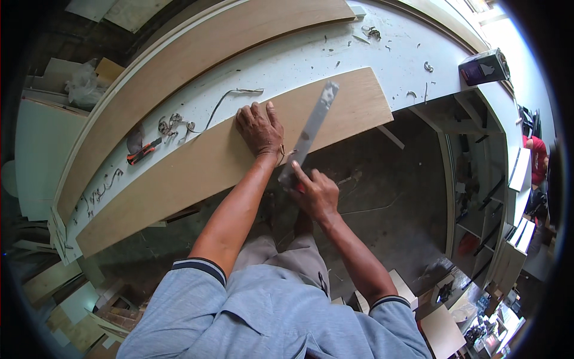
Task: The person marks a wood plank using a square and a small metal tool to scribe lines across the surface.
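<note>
My left hand [261,128] presses on a long, curved-edge wooden board [191,161], its fingers bent at the board's far edge and their tips hidden. In my right hand [318,192] is a handsaw [311,128], with a bit of its red handle showing and my index finger stretched along it. The saw's grey, stained blade slants across the board, pointing far and right of my left hand. It is slightly smeared, and its teeth cannot be made out. Left of my left hand, an orange and black utility knife [143,151] lies by the board's far edge.
The white worktop [293,57] carries curled strips and scraps, and another long wooden panel [197,54] lies along its far side. A dark rectangular can [484,67] stands at the right end. Open shelving [481,179] is on the right. Boards [51,149] are stacked at the left.
</note>
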Demonstrator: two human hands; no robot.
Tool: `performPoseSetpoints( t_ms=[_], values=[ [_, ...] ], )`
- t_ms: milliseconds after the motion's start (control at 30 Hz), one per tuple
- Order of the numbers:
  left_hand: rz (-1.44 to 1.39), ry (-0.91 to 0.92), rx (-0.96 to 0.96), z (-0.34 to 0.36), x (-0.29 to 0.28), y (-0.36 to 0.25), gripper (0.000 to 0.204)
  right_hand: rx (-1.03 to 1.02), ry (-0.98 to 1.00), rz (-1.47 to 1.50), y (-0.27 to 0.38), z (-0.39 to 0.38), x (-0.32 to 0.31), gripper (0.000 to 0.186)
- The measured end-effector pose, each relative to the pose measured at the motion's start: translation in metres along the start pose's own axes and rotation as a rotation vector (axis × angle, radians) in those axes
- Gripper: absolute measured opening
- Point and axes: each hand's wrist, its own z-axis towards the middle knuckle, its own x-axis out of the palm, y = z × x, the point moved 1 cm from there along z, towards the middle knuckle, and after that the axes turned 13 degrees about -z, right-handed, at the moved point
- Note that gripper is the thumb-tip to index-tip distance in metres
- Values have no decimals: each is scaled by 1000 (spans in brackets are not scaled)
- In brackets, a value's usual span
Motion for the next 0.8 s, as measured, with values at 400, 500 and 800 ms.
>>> performPoseSetpoints(
  t_ms=[400, 500, 800],
  values=[
    [-220, -10, 6, -1, -13, 20, 38, 78, 3, -48, 40, 7, 26, 75],
    [-337, 90, 104, 2, -55, 67, 37, 94, -21, -31, 42, 4, 11, 73],
    [43, 41, 69, -1, -100, 154, 33, 15, -14, -38, 59, 1, 18, 65]
  ],
)
